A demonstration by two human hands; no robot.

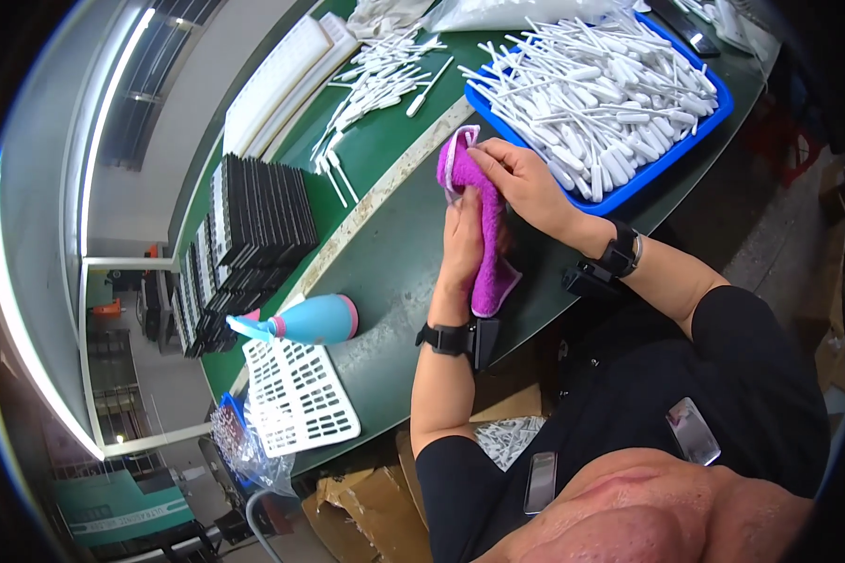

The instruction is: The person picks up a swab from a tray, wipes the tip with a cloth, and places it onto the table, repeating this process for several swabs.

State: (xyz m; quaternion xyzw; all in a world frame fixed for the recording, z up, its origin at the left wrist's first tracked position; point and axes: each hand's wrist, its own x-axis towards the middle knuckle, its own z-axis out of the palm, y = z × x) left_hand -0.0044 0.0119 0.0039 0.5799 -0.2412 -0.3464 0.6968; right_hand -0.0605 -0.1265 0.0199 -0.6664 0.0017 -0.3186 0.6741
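A purple cloth (491, 225) with a pale edge is bunched between my two hands above the dark green table. My left hand (463, 239) is closed around its middle, with the lower end hanging beside my wrist. Fingers of my right hand (524, 183) pinch the upper part of the cloth; whether something is wrapped inside is hidden. Just beyond my right hand stands a blue tray (620, 202) heaped with white plastic pieces (601, 103), each a thin stem with a thicker bulb.
More white pieces (385, 80) lie loose on the far green surface. Stacked black trays (258, 216) stand left of them. A blue spray bottle (314, 320) lies by a white slotted basket (296, 399) at the left. Cardboard boxes (376, 516) sit below the table edge.
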